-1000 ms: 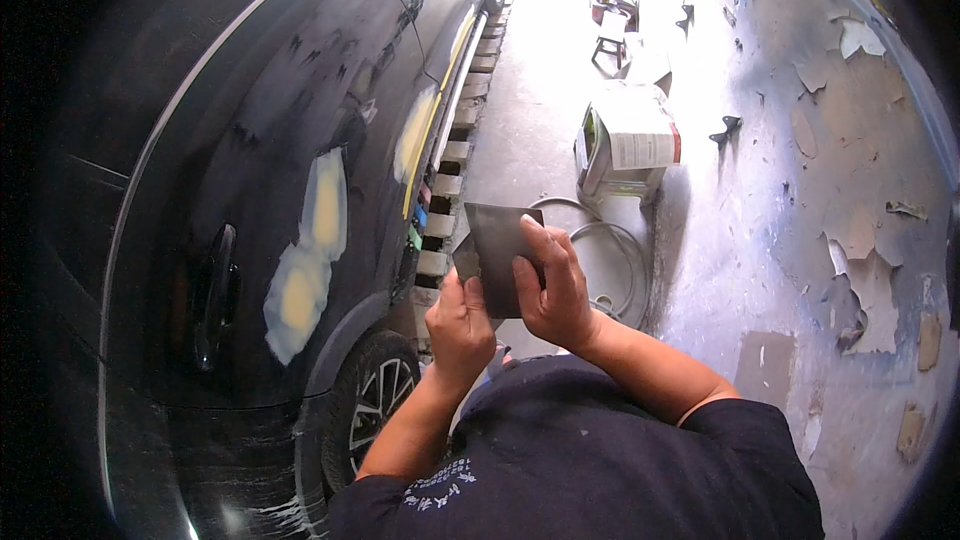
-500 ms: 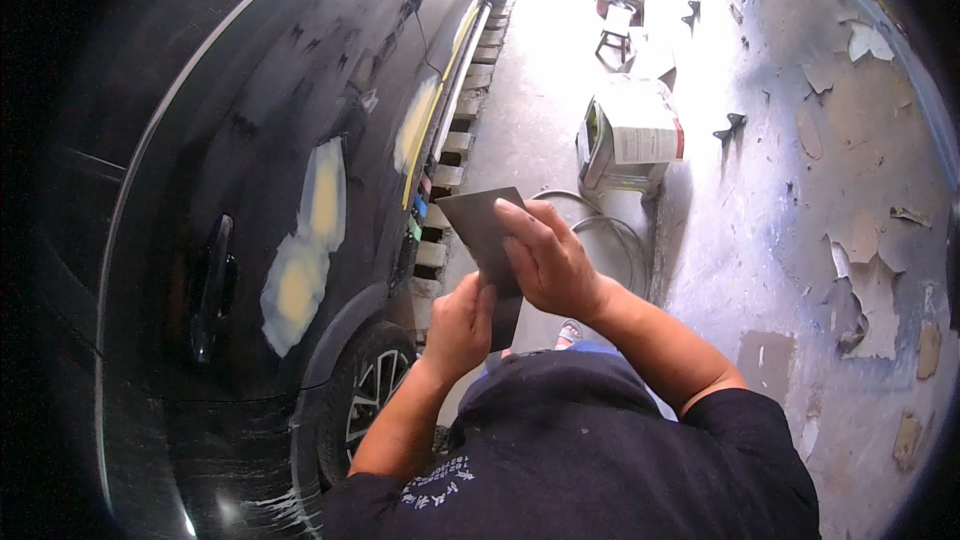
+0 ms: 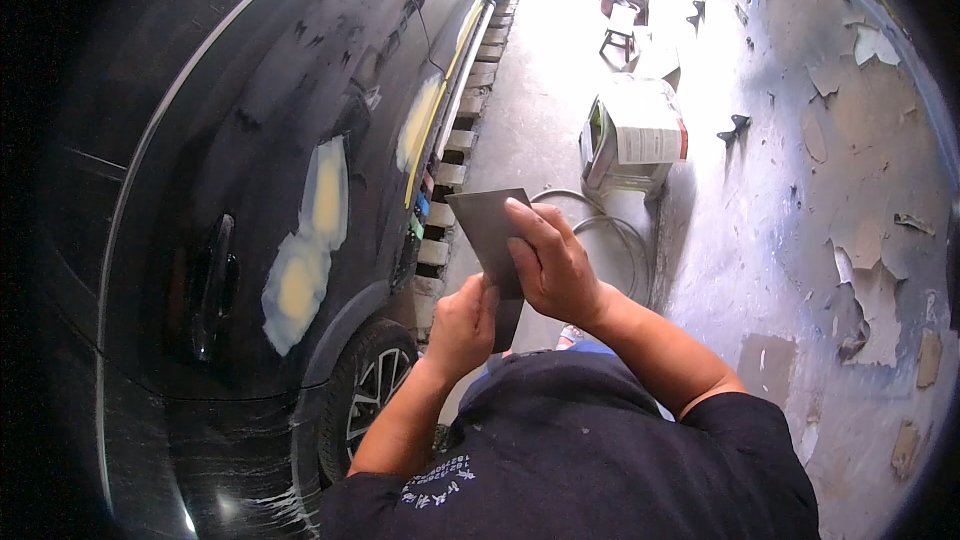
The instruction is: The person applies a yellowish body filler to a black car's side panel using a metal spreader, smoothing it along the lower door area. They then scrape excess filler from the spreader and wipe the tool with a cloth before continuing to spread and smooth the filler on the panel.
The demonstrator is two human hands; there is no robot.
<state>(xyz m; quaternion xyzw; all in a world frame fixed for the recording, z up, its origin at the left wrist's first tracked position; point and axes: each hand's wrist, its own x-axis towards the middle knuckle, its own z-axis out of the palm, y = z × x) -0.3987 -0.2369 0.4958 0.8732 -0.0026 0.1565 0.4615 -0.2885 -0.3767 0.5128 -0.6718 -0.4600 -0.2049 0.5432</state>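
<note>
Grey sheet of sandpaper [image 3: 487, 230] held up in front of the chest, between both hands, above the concrete floor [image 3: 540, 110] and just right of the dark car [image 3: 200, 140]. Right hand [image 3: 553, 262] laid over the sheet's right side, fingers [image 3: 528, 230] spread flat across its face, thumb hidden behind; grip closed on the sheet. Left hand [image 3: 462, 325] below, curled round the sheet's lower edge, grip likewise closed on it, knuckles toward the camera. Sheet tilted, upper left corner free and pointing toward the car's sill.

On the car's side panel, two pale yellowish filler patches [image 3: 310, 240], one above the other, the lower one beside the door handle [image 3: 212, 285]. Farther along the body, a third yellow patch [image 3: 418, 125] with a strip of yellow tape running beneath it. Rear wheel [image 3: 370, 395] with spoked rim low down, just left of the left forearm. Row of slatted blocks or pallets [image 3: 455, 155] along the floor under the sill.

On the floor beyond the hands, a coiled hose [image 3: 600, 230], partly hidden by the right hand. Behind it, a boxy white container with a red edge [image 3: 635, 135] standing near the wall. Small stool [image 3: 618, 35] and mixed clutter farther back, too small to tell apart. At right, a grey wall [image 3: 850, 190] with paint peeling in flakes.

Dark shirt with pale print on the back [image 3: 590, 450] filling the lower edge.
</note>
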